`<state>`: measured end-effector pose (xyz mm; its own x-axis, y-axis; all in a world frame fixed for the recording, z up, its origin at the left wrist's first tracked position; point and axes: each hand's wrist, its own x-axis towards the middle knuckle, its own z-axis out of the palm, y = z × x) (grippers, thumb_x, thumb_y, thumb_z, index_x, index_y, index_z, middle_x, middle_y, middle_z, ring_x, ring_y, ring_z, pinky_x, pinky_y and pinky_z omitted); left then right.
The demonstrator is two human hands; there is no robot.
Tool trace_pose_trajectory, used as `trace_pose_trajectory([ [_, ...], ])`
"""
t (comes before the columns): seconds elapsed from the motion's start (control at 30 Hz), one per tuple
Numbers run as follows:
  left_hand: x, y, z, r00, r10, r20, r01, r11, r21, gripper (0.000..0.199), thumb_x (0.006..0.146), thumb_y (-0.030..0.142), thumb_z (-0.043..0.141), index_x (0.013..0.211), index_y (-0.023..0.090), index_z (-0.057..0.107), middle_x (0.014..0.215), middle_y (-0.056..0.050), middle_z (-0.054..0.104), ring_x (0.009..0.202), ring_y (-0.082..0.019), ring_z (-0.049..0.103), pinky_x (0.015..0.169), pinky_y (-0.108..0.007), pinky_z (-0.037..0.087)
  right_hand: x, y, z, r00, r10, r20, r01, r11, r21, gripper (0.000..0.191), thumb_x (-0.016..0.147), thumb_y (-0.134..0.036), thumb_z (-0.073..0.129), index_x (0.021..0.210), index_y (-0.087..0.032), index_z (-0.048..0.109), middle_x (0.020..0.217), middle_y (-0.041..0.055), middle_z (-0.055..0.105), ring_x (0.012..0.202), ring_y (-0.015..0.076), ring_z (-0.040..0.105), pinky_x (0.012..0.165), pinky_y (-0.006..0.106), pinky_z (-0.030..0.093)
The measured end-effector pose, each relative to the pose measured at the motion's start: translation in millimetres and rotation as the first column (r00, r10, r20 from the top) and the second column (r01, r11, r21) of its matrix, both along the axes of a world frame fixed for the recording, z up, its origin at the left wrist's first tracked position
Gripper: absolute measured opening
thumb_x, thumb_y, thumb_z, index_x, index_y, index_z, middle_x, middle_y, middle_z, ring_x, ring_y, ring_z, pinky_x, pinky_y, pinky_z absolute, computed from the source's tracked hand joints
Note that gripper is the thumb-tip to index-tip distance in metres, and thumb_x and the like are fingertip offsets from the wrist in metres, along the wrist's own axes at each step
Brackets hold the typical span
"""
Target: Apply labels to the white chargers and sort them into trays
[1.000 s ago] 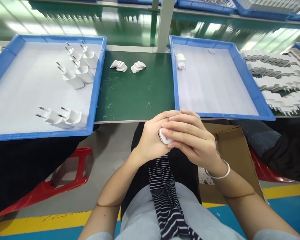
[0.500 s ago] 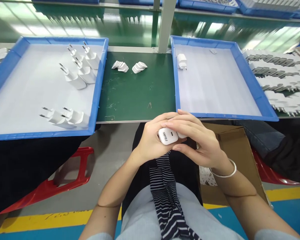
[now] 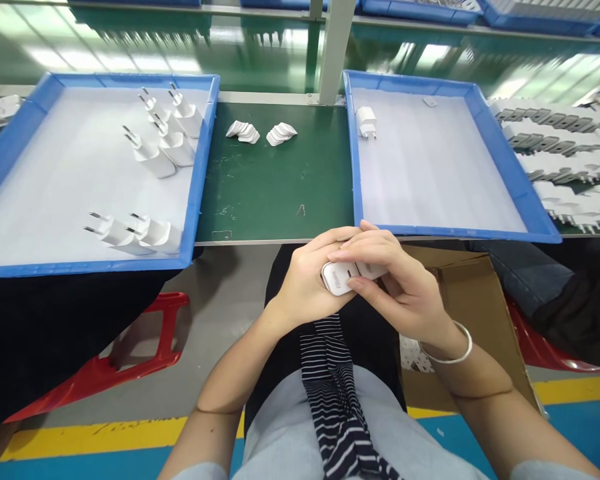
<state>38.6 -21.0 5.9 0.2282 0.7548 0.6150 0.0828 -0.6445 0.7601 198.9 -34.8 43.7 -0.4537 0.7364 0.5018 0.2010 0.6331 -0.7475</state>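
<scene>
My left hand (image 3: 307, 280) is closed around a white plug-in charger (image 3: 336, 279), its end face with a small port and grey lettering turned up. A second white charger (image 3: 373, 269) shows just right of it, partly covered by fingers. My right hand (image 3: 405, 280) bends over both, the thumb at the lettered face and the index finger along its upper edge. The pins of the held chargers are hidden. Both hands are just off the front edge of the green table (image 3: 280, 193), above my lap.
To the left, a blue tray (image 3: 194, 220) holds several upright chargers (image 3: 153, 160). The right blue tray (image 3: 356, 180) holds one charger (image 3: 367, 123). Two small stacks of white pieces (image 3: 243, 131) lie between the trays. Rows of chargers (image 3: 555, 147) stand far right; a cardboard box (image 3: 473, 300) sits below.
My right thumb has moved up against the lettered face, and more of the second charger shows. The lettered charger has shifted slightly to the right and down.
</scene>
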Motion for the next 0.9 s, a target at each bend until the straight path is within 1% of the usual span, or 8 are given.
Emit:
trace_pose_trajectory([
  [0.2,1.7,1.4,-4.0,1.0,0.013,0.02,-0.014,0.999,0.031,0.03,0.078,0.014,0.077,0.106,0.017,0.071,0.118,-0.009,0.074,0.108,-0.021,0.071,0.093,-0.032,0.061,-3.0,-2.0,-3.6,1.0,-0.014,-0.012,0.014,1.0,-0.007,0.057,0.091,-0.007,0.065,0.141,-0.03,0.052,0.124,0.0021,0.069,0.12,0.0226,0.06,0.123,0.052,0.035],
  [0.3,1.6,2.9,-4.3,0.999,-0.015,0.045,0.013,0.999,0.035,0.027,0.08,0.021,0.078,0.106,0.018,0.071,0.119,-0.01,0.073,0.108,-0.022,0.072,0.091,-0.033,0.061,-2.9,-3.9,-6.8,0.998,-0.053,-0.035,0.053,0.999,0.001,0.064,0.088,-0.009,0.07,0.144,-0.032,0.048,0.127,0.0031,0.066,0.119,0.0238,0.061,0.124,0.054,0.033],
  [0.37,0.4,3.5,-3.3,0.999,-0.035,0.04,0.034,0.999,0.031,0.03,0.08,0.027,0.079,0.107,0.018,0.071,0.12,-0.011,0.073,0.109,-0.023,0.071,0.093,-0.034,0.061,-1.5,-3.2,-7.4,0.997,-0.05,-0.053,0.05,0.999,0.009,0.066,0.084,-0.015,0.077,0.142,-0.03,0.049,0.125,0.0048,0.065,0.119,0.0259,0.061,0.124,0.055,0.032],
  [0.47,-2.7,3.8,-1.5,0.999,-0.04,0.022,0.039,0.998,0.038,0.035,0.08,0.033,0.081,0.109,0.017,0.07,0.12,-0.012,0.073,0.112,-0.025,0.071,0.096,-0.036,0.059,1.4,-0.3,-5.0,1.0,0.002,-0.01,-0.002,0.999,0.044,0.058,0.079,-0.02,0.083,0.13,-0.026,0.056,0.122,0.0072,0.064,0.121,0.0276,0.06,0.122,0.054,0.035],
  [0.6,-5.4,1.9,-1.9,0.999,-0.047,0.017,0.047,0.998,0.047,0.034,0.084,0.04,0.076,0.108,0.017,0.07,0.122,-0.013,0.072,0.115,-0.026,0.069,0.098,-0.038,0.059,0.2,-0.1,-2.2,1.0,0.003,0.019,-0.005,0.996,0.093,0.039,0.083,-0.015,0.079,0.117,-0.022,0.062,0.121,0.0091,0.066,0.118,0.0258,0.062,0.119,0.051,0.039],
  [0.77,-8.6,-6.2,-4.1,0.999,-0.01,-0.049,0.007,0.998,-0.057,0.024,0.086,0.025,0.073,0.108,0.015,0.069,0.119,-0.012,0.072,0.112,-0.022,0.07,0.097,-0.033,0.059,-11.6,-2.4,-9.9,0.997,-0.032,-0.072,0.033,0.999,0.012,0.036,0.083,-0.007,0.073,0.113,-0.023,0.063,0.116,0.0066,0.066,0.114,0.0234,0.062,0.12,0.051,0.036],
  [0.83,-17.6,-8.8,3.1,0.994,0.027,-0.109,-0.034,0.998,-0.06,0.025,0.085,0.022,0.072,0.109,0.016,0.069,0.12,-0.011,0.072,0.111,-0.021,0.07,0.095,-0.031,0.059,-16.1,-0.5,-13.2,0.996,0.017,-0.09,-0.017,1.0,0.002,0.041,0.083,-0.006,0.072,0.118,-0.024,0.062,0.119,0.0065,0.065,0.116,0.0239,0.061,0.122,0.051,0.034],
  [0.9,-34.2,-8.9,21.6,0.969,0.054,-0.242,-0.065,0.997,-0.037,0.025,0.086,0.02,0.068,0.111,0.017,0.068,0.123,-0.01,0.071,0.113,-0.02,0.07,0.095,-0.03,0.059,-18.3,1.7,-14.4,0.985,0.103,-0.14,-0.104,0.995,-0.003,0.051,0.081,-0.009,0.075,0.127,-0.025,0.06,0.127,0.0085,0.063,0.124,0.0276,0.057,0.121,0.054,0.033],
])
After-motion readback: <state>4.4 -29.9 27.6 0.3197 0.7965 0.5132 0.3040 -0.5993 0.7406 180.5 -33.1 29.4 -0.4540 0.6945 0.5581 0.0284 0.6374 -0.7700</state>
